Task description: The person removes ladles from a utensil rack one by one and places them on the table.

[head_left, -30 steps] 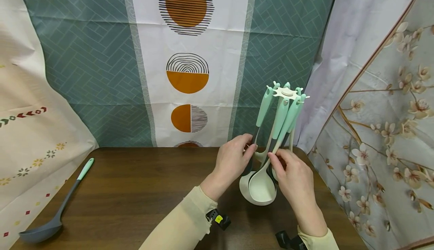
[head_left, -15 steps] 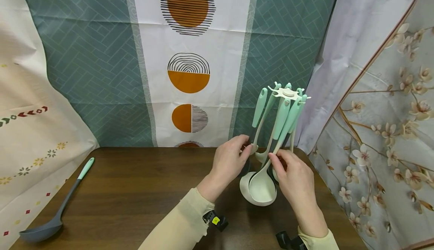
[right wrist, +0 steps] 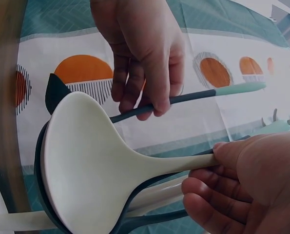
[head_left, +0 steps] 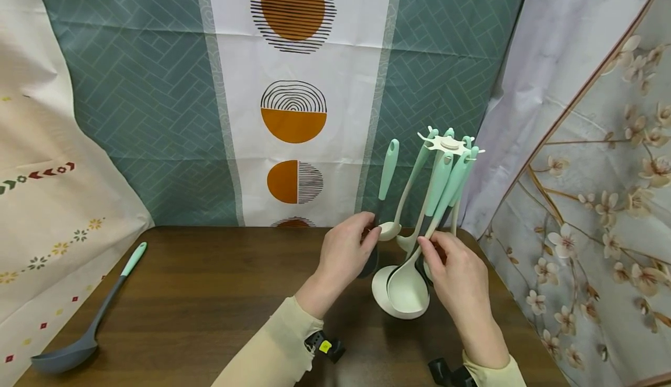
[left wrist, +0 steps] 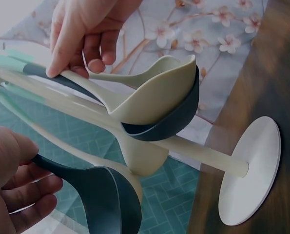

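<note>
My left hand (head_left: 343,253) pinches the dark shaft of a ladle with a mint handle (head_left: 388,168); its dark bowl (left wrist: 101,197) shows in the left wrist view. This ladle stands apart from the cream rotating utensil rack (head_left: 449,145). With thumb and fingers, my right hand (head_left: 461,270) pinches the shaft of a cream ladle (head_left: 408,294) that hangs on the rack. Another dark ladle (left wrist: 186,117) nests behind the cream bowl. Other mint-handled utensils hang around the pole, among them a small cream ladle (head_left: 389,231). The rack's round white base (left wrist: 254,170) rests on the table.
One more dark ladle with a mint handle (head_left: 76,352) lies on the brown wooden table (head_left: 209,305) at the far left. A patterned green and white cloth (head_left: 157,101) hangs behind the table. Flowered fabric (head_left: 587,247) borders the right side.
My left hand has moved left with the dark ladle, whose handle came away from the rack's hooks. The small cream ladle beside it came into fuller view. My right hand has stayed nearly still.
</note>
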Motion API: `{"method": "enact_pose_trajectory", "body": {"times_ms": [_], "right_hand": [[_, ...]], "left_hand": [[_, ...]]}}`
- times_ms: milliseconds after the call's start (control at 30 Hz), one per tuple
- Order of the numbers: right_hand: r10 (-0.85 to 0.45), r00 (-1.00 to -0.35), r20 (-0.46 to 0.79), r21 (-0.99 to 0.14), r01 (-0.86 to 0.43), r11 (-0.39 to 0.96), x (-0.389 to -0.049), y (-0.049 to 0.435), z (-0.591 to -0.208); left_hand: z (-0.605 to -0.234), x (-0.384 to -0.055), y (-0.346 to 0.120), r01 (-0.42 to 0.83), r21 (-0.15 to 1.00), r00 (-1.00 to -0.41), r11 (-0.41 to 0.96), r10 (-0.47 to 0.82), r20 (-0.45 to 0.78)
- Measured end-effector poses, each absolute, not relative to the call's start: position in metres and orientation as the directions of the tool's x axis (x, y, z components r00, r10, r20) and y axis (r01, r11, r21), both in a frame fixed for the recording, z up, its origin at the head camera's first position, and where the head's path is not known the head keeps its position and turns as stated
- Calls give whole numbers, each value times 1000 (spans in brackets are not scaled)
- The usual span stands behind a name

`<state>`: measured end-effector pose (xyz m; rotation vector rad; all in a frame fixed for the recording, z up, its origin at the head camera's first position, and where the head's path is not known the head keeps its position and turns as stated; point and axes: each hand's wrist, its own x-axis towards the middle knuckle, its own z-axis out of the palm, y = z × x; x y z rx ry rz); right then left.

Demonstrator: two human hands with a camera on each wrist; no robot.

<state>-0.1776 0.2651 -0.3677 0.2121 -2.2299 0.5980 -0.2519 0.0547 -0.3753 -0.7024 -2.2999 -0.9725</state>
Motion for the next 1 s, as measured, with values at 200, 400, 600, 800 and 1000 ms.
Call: {"method": "enact_pose_trajectory", "body": {"times_ms": [200, 400, 600, 800, 1000], "right_hand": [[43, -661, 749, -345, -335, 877, -178, 266, -368], [40, -660, 750, -345, -339, 875, -178, 265, -368], [39, -655, 754, -342, -341, 876, -176, 264, -369], [46, -655, 754, -344, -334, 878, -174, 263, -369], [51, -651, 757, -344, -332, 878, -172, 261, -370]], "left_hand": [[-378, -250, 48, 630, 495, -732, 599, 245, 636], [-382, -250, 39, 626, 483, -724, 612, 226, 652], [-387, -252, 29, 629, 470, -712, 619, 217, 668], [-392, -250, 21, 625, 477, -716, 618, 211, 665], [-396, -248, 11, 608, 492, -733, 623, 203, 649]]}}
